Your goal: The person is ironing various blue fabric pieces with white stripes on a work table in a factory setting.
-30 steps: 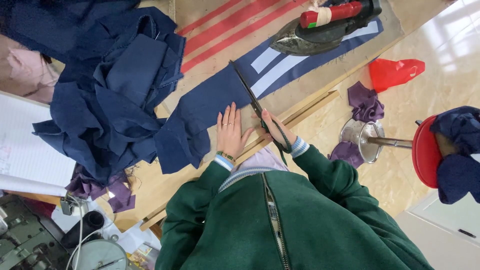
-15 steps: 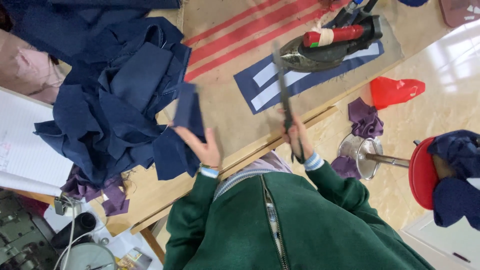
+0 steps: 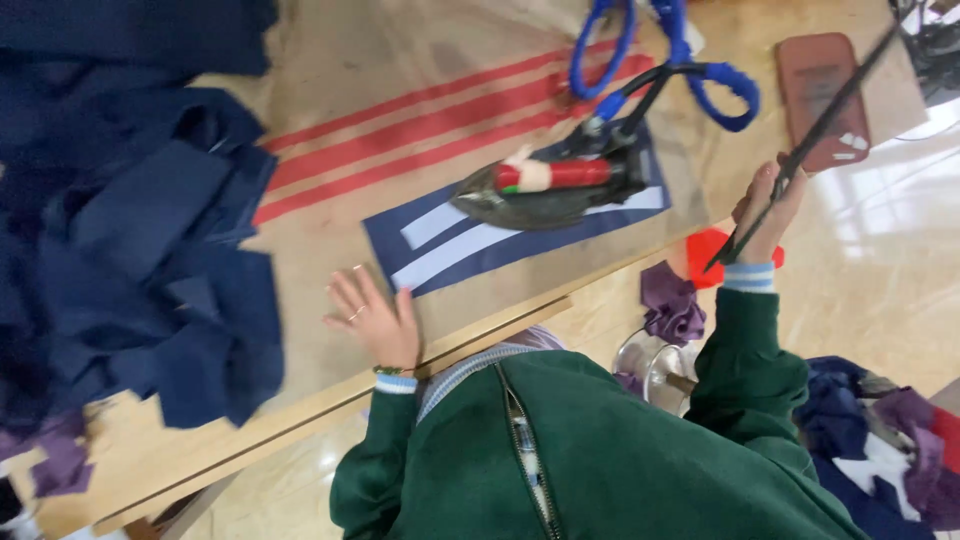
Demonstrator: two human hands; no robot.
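Note:
My left hand lies open and flat on the wooden table, fingers spread, just left of a navy cloth with white stripes. A dark iron with a red handle rests on that cloth. My right hand is raised past the table's right edge, shut on long dark scissors that point up and away. A heap of navy fabric pieces covers the table's left side, apart from both hands.
A blue wrapped cord loops behind the iron. A reddish-brown flat case lies at the far right of the table. Red stripes mark the tabletop. On the floor are a red object, purple scraps and a metal bowl.
My left hand let go of the navy piece at the heap and came down flat on the table. My right hand swung the scissors up and to the right, off the table.

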